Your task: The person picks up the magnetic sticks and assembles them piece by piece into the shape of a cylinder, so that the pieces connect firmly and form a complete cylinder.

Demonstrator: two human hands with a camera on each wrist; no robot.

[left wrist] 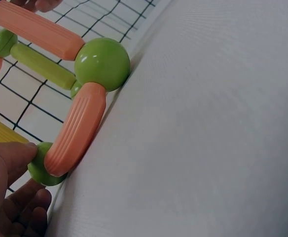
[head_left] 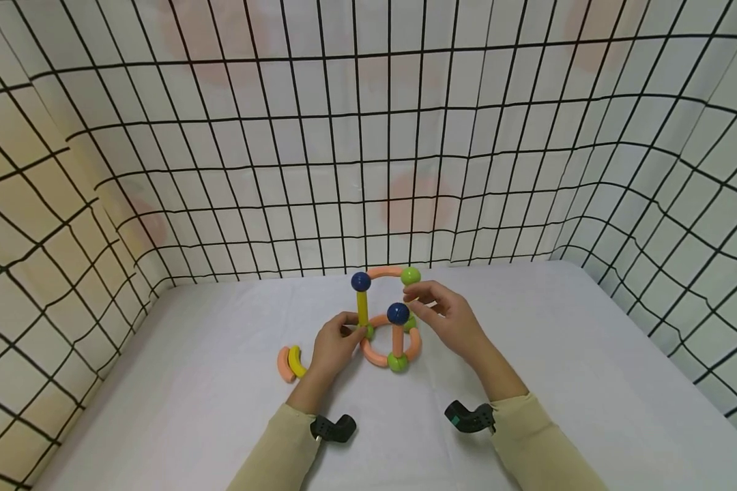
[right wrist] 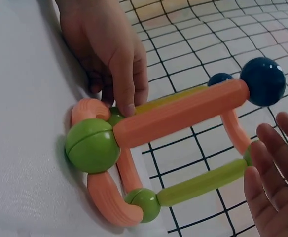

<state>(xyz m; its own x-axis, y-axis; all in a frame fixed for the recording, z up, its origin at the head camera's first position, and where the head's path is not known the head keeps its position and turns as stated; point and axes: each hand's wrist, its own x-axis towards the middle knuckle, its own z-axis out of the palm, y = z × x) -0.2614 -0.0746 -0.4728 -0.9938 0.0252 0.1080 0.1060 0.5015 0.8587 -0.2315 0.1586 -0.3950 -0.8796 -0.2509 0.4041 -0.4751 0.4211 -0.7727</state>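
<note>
A toy frame of rods and balls [head_left: 388,320] stands mid-table: an orange ring base with green balls, a yellow upright [head_left: 362,308] and an orange upright [head_left: 396,339], each topped by a blue ball. My left hand [head_left: 351,333] pinches the small green ball [left wrist: 41,172] at the foot of the yellow upright. My right hand [head_left: 419,299] hovers with straight fingers [right wrist: 274,190] beside the top green ball [head_left: 410,275] and the lime rod [right wrist: 203,182], holding nothing. An orange curved piece [head_left: 385,271] bridges the top.
Two loose curved pieces, one orange [head_left: 282,364] and one yellow [head_left: 295,361], lie left of my left hand. The white table [head_left: 589,354] is fenced by black wire-grid walls [head_left: 160,170] at the back and both sides.
</note>
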